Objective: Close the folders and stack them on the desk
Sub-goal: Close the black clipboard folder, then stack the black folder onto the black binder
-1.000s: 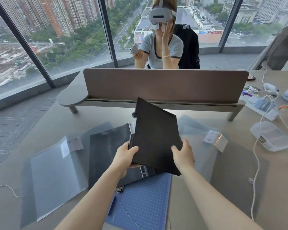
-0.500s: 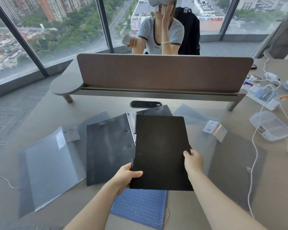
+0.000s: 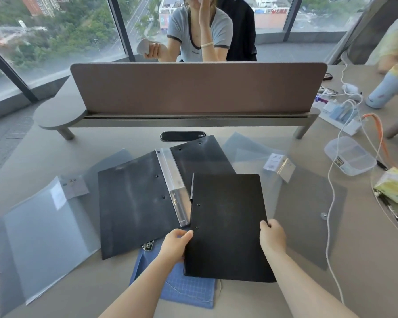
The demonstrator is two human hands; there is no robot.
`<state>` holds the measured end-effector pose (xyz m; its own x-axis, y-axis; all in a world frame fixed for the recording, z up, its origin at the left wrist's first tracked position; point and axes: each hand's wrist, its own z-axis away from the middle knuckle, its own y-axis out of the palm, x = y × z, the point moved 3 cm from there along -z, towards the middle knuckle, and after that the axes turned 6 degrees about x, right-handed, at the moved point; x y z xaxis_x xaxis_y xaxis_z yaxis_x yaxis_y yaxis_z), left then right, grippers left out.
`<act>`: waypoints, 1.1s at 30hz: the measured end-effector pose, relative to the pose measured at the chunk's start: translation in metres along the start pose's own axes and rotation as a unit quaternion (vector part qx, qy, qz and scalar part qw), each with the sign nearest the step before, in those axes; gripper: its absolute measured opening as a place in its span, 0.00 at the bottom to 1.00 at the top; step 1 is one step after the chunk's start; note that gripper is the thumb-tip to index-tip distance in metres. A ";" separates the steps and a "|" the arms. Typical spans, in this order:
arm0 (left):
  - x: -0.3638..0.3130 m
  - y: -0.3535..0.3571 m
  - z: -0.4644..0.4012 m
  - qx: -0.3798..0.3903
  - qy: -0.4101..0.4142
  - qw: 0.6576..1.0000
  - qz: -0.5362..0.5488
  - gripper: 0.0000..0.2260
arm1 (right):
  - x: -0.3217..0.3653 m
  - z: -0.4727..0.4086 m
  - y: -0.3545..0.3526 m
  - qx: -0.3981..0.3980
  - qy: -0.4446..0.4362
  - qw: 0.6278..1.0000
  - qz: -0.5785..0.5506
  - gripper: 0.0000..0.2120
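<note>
A closed black folder (image 3: 228,226) lies nearly flat in front of me. My left hand (image 3: 175,245) grips its left edge near the spine and my right hand (image 3: 272,237) grips its right edge. Beside it to the left, an open black folder (image 3: 133,203) with a clear spine strip lies spread on the desk. An open translucent folder (image 3: 44,232) lies at the far left, and an open grey translucent snap folder (image 3: 306,210) lies to the right. A blue grid-patterned folder (image 3: 189,288) sits partly under the black one.
A brown divider panel (image 3: 198,88) runs across the desk, with a person seated behind it. At the right are a clear plastic box (image 3: 349,156), white cables (image 3: 331,203), a power strip (image 3: 340,118), a blue bottle (image 3: 386,88) and a tissue pack (image 3: 395,187).
The closed black folder has come down from a tilted, raised position to nearly flat and shifted right and toward me. Both hands keep hold of its edges.
</note>
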<state>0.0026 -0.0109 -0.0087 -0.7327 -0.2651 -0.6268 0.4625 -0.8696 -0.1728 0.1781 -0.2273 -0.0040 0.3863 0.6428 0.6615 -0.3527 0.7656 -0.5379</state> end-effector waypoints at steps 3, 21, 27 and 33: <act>0.004 0.003 -0.008 -0.003 0.013 0.999 -0.047 0.07 | -0.010 -0.001 -0.007 0.014 -0.008 0.999 0.032 0.11; -0.006 0.037 -0.002 0.046 0.026 0.912 -0.406 0.15 | -0.036 -0.015 -0.048 0.047 -0.028 0.953 0.297 0.21; -0.018 0.038 0.005 -0.037 0.061 0.919 -0.387 0.16 | -0.025 -0.018 -0.057 0.029 -0.044 0.939 0.341 0.19; -0.041 0.030 0.011 -0.180 0.147 0.903 -0.360 0.08 | 0.013 -0.024 -0.053 0.009 -0.138 0.959 0.247 0.11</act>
<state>0.0411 -0.0305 0.0196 -0.7684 0.4840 -0.4187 0.0899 -0.5661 -0.8194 0.2223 -0.2583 0.0208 -0.0721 0.8940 0.4422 -0.4502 0.3664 -0.8143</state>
